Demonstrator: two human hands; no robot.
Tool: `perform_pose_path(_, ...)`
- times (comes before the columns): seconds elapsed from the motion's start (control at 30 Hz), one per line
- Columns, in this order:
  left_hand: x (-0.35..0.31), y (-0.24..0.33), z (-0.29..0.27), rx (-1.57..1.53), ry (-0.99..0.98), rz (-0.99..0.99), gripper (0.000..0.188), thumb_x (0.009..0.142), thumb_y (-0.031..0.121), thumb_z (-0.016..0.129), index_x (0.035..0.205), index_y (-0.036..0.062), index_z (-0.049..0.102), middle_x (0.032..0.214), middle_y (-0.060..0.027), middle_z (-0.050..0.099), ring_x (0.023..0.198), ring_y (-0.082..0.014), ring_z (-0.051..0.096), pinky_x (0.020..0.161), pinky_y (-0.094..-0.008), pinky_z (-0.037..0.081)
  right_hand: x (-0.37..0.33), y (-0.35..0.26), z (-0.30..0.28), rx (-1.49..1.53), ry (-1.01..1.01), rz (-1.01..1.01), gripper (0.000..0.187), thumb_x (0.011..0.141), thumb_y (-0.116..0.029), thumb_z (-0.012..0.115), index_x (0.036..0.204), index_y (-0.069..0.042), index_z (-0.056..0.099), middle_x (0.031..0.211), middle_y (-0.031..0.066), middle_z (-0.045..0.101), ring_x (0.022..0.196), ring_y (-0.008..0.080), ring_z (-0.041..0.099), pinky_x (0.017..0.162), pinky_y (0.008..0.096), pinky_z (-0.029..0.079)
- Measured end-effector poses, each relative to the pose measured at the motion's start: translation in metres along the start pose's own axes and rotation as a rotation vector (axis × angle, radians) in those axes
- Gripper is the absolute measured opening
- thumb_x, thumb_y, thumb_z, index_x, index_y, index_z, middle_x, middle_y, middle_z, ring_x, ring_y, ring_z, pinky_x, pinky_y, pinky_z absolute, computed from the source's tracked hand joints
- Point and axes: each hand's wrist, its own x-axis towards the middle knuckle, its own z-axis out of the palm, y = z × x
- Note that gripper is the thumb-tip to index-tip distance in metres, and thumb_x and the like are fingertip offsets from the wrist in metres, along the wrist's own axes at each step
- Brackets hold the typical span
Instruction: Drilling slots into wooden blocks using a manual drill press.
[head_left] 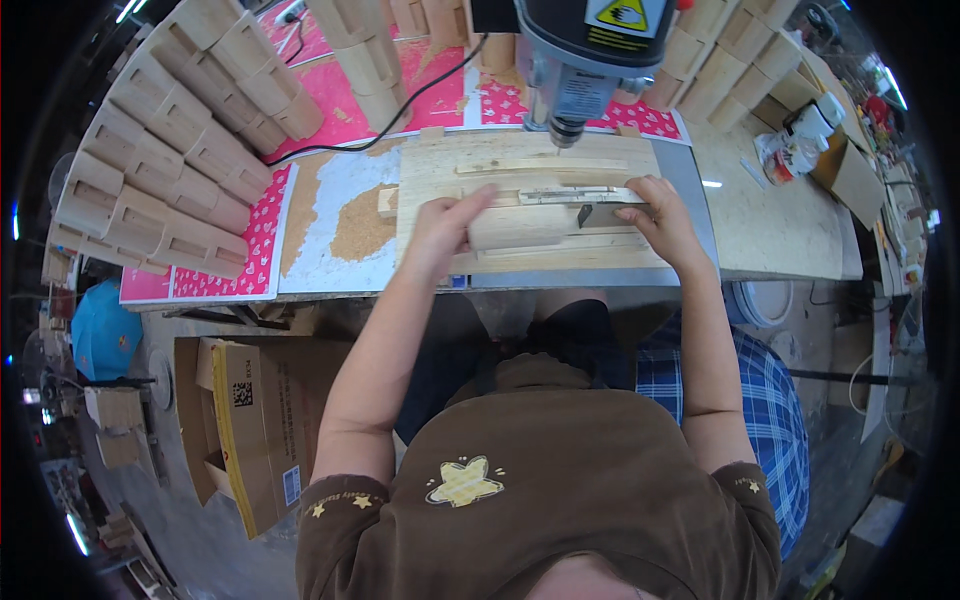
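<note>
My left hand is closed around the left end of a pale, rounded wooden block, slightly blurred. The block lies along a flat wooden board fitted with long wooden strips. At its right, my right hand has its fingers bent around the end of a narrow, light metal-looking strip. Under those fingers stands a small dark plate; I cannot make out whether they grip it. Just above the board hangs the chuck of a drill press.
Stacks of slotted wooden blocks crowd the left side, with more at the back right. A black cable crosses pink sheeting. Sawdust lies left of the board. An open cardboard box stands below the bench.
</note>
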Motion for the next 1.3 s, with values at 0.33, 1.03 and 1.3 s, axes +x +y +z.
perform_pose_path(0.33,0.004,-0.038,0.035,0.216,0.039,0.6,0.054,0.068,0.028,0.08,0.104,-0.0043,0.056,0.091,-0.0088,0.058,0.078,-0.0151,0.056,0.069,-0.0276,0.047,-0.006,0.01,-0.002,-0.104,0.11,0.04,0.037,0.066,-0.006,0.071,0.101,-0.005,0.057,0.088,0.0123,0.056,0.088,0.0333,0.05,0.076,0.0389,0.04)
perform_pose_path(1.03,0.032,-0.045,0.013,0.964,0.204,0.792,0.066,0.059,0.032,0.078,0.119,0.0147,0.056,0.086,-0.0011,0.055,0.091,-0.0216,0.05,0.081,-0.0392,0.029,0.034,-0.004,0.011,0.246,0.369,0.0,0.041,0.073,-0.003,0.07,0.111,-0.004,0.055,0.106,0.0096,0.059,0.101,0.0233,0.054,0.087,0.0345,0.043)
perform_pose_path(1.3,0.031,-0.048,0.02,0.995,0.188,0.795,0.065,0.06,0.032,0.078,0.118,0.0125,0.056,0.086,-0.0016,0.054,0.09,-0.0219,0.049,0.082,-0.0384,0.028,0.147,-0.065,-0.116,0.257,0.808,-0.256,0.026,0.088,-0.023,0.053,0.09,0.001,0.062,0.079,0.0168,0.062,0.074,0.023,0.059,0.071,0.0312,0.045)
